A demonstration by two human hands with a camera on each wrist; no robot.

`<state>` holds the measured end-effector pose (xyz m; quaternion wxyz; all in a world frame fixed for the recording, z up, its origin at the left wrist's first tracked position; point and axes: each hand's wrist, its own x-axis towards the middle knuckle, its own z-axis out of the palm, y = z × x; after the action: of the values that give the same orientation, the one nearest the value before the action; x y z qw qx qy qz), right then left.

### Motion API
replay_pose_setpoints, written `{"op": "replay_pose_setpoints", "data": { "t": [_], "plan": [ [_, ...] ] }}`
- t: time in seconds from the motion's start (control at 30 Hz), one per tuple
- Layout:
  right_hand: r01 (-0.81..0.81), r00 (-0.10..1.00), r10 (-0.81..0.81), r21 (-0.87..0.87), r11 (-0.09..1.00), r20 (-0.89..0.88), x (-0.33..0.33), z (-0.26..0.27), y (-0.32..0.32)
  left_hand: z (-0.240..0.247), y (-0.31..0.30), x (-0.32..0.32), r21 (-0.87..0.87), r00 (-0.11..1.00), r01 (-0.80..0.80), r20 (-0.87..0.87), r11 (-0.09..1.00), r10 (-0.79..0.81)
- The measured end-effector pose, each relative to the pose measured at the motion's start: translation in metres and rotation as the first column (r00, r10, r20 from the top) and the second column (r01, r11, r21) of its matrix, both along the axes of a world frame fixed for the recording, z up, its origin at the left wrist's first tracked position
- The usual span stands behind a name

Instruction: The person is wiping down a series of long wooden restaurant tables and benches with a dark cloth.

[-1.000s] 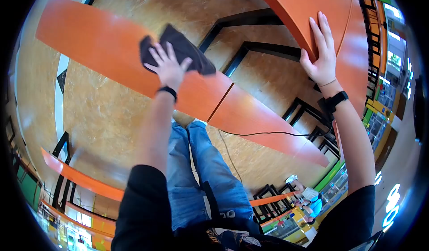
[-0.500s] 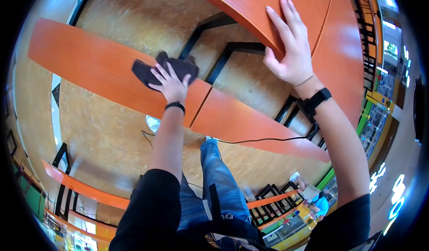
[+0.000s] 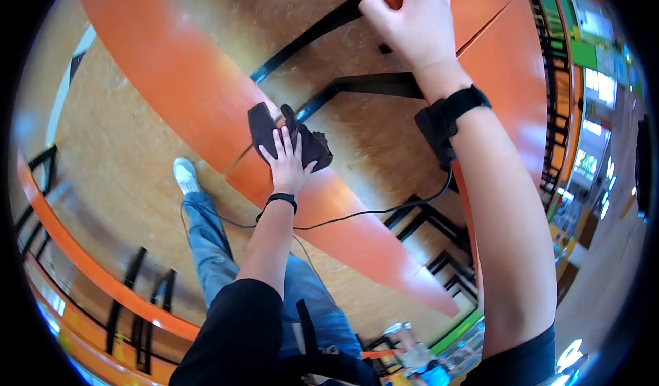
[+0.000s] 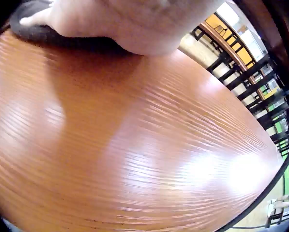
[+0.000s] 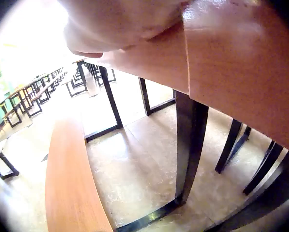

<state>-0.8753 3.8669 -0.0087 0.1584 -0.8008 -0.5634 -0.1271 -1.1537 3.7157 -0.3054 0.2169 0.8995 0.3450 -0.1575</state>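
Observation:
My left hand presses a dark cloth onto the orange bench, its straight fingers spread over the crumpled fabric. The cloth lies beside the seam across the bench top. In the left wrist view the heel of that hand hides most of the cloth, above the shiny wood-grain bench surface. At the upper edge of the head view my right hand rests on the orange table, thumb by its edge; the fingertips fall outside the view. The right wrist view shows this hand over the table's edge.
Black metal legs stand under the table. A cable runs from the right wrist across the bench. Another bench stands at the left. A person is at the bottom right.
My left hand has slid the cloth along the bench, past the left of the seam and up to it. The view has turned, and my right hand sits higher in it, still at the table's edge.

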Motion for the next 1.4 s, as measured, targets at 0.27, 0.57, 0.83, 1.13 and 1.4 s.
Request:
{"op": "replay_pose_setpoints", "data": {
  "t": [0.27,0.57,0.83,1.13,1.4],
  "plan": [
    [-0.062,0.998,0.063,0.047,0.997,-0.025,0.011,0.001,0.005,0.001,-0.188,-0.022,-0.104,0.912,0.408,0.099,0.907,-0.399],
    [-0.050,0.996,0.050,0.004,0.999,-0.076,0.010,0.004,-0.015,0.015,-0.157,-0.047,-0.128,0.847,0.522,0.193,0.843,-0.495],
    [-0.025,1.000,0.024,-0.072,0.997,-0.019,0.003,0.011,-0.017,0.008,0.082,-0.015,0.131,0.957,0.244,0.129,0.961,-0.261],
    [-0.132,0.989,0.129,-0.041,0.990,-0.075,0.015,0.016,-0.015,0.007,0.129,-0.008,0.256,0.979,-0.181,0.141,0.949,0.148],
    [-0.059,0.954,0.046,-0.035,0.998,-0.295,-0.021,0.024,-0.014,0.022,-0.123,-0.095,-0.139,0.992,0.124,0.021,0.983,-0.122]
  ]
}}
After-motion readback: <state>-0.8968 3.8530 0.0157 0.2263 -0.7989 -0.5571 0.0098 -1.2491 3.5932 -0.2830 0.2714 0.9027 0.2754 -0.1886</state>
